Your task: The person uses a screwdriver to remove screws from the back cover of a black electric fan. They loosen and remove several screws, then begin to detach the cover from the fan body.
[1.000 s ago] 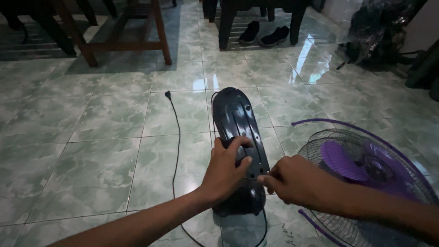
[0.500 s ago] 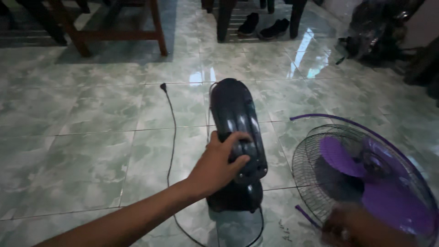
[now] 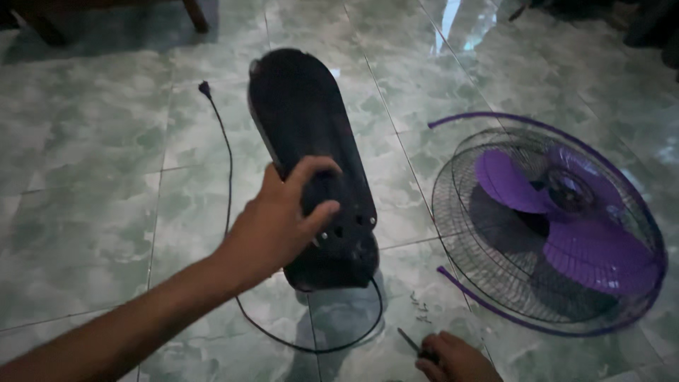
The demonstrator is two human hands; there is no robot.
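Black plastic filled your left hand: from the head camera you had the fan base gripped on its near end, fingers curled over the edge and thumb across the top, tilting it up off the green tiled floor. Your right hand sat low at the picture's bottom edge, closed around a thin dark tool, most likely a screwdriver, though only its shaft showed. By my reading you were at the stage of working on the base's underside, where small holes showed near your fingers; the next move would call for a steady hold and the tool tip brought to one of those holes.

For room: the power cord looped just under the base and trailed away left, near your wrist. The fan cage with purple blades lay near on the right, apart from the base. A few small screws lay between them. Open tile spread to the left.
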